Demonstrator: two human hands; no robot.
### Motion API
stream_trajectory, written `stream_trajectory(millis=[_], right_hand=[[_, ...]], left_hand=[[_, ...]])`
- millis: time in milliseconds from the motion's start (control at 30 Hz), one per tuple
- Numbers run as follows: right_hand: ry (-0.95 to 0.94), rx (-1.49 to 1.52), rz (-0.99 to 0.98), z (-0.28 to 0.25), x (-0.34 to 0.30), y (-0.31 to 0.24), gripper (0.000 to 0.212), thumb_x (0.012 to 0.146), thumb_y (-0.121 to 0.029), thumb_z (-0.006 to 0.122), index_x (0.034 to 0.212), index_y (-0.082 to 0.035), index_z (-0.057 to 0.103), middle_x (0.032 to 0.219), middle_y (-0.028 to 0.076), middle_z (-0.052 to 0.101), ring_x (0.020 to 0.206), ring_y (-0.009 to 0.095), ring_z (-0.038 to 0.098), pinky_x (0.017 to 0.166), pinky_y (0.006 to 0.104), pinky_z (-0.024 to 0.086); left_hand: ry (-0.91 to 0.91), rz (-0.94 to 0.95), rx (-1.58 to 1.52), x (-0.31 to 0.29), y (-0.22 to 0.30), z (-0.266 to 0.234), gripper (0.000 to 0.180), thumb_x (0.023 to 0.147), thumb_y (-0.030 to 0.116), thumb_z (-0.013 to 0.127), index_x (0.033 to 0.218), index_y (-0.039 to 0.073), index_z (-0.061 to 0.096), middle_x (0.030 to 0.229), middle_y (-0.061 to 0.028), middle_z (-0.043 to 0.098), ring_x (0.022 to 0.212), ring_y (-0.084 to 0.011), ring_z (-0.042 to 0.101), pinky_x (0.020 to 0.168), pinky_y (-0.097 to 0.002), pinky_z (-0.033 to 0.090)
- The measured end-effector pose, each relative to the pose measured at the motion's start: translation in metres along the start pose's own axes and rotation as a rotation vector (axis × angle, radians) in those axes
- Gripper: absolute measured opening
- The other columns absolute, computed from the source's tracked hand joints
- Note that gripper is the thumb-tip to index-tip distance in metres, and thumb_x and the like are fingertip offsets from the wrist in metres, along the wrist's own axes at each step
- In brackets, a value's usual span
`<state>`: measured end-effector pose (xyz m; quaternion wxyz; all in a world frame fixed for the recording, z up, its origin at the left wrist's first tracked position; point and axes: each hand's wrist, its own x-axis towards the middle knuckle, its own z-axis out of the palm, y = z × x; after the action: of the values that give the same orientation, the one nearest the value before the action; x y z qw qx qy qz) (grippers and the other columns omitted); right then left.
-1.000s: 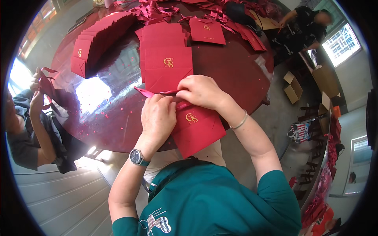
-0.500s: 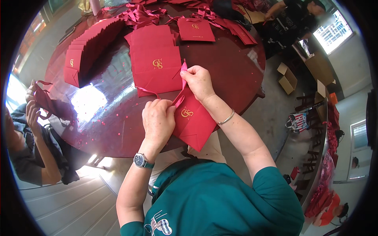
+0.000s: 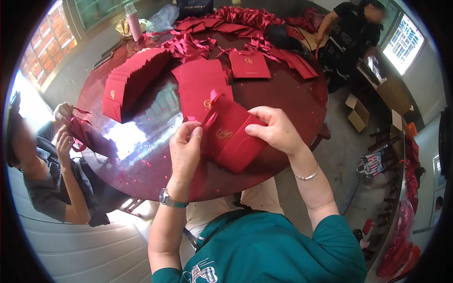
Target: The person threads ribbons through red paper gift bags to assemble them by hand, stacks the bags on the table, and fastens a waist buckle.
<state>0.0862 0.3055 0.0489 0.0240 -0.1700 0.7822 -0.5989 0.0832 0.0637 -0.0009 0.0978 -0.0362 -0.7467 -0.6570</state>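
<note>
I hold a flat red paper gift bag (image 3: 233, 137) with a gold emblem and a red ribbon handle above the near edge of a round dark red table (image 3: 292, 99). My left hand (image 3: 185, 151) pinches its left edge near the ribbon. My right hand (image 3: 273, 129) grips the right top edge. Just behind it lies a stack of flat red bags (image 3: 200, 87).
A long leaning row of red bags (image 3: 134, 80) stands at the table's left, one single bag (image 3: 249, 63) and loose ribbons (image 3: 188, 45) farther back. A person at left (image 3: 52, 160) handles a bag; another person (image 3: 351, 35) works at the far right. Cardboard boxes (image 3: 358, 111) sit on the floor.
The bag was lifted off the table edge and turned, now held up between both hands. My right hand moved from its ribbon to its right edge.
</note>
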Motion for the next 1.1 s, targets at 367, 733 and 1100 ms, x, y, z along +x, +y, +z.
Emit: stream_trajectory(millis=[367,733,1100], right_hand=[[0.089,-1.092,-0.274,0.092,0.009,0.014,0.031,0.076,-0.020,0.068,0.103,-0.007,0.063,0.102,0.008,0.059,0.086,0.028,0.058,0.067,0.0412,0.055],[0.217,-0.446,-0.175,-0.015,0.140,0.030,0.020,0.087,-0.013,0.063,0.099,0.001,0.070,0.087,0.014,0.072,0.080,0.017,0.069,0.073,0.0304,0.053],[0.085,-0.729,-0.236,-0.024,0.374,0.125,0.026,0.082,-0.014,0.060,0.105,-0.009,0.072,0.105,0.016,0.070,0.100,0.031,0.067,0.089,0.0412,0.053]], left_hand=[[0.256,0.561,0.315,-0.001,0.002,0.006,0.028,0.078,-0.007,0.061,0.105,0.001,0.064,0.101,-0.0159,0.064,0.095,-0.0341,0.061,0.086,-0.0411,0.050],[-0.035,0.482,0.798,0.039,-0.018,0.024,0.031,0.080,0.012,0.070,0.109,0.002,0.064,0.109,-0.0141,0.062,0.104,-0.0341,0.056,0.091,-0.0448,0.044],[-0.150,0.491,0.797,0.064,-0.030,0.031,0.042,0.074,0.013,0.074,0.113,0.003,0.063,0.107,-0.0122,0.060,0.098,-0.0305,0.057,0.084,-0.0421,0.043]])
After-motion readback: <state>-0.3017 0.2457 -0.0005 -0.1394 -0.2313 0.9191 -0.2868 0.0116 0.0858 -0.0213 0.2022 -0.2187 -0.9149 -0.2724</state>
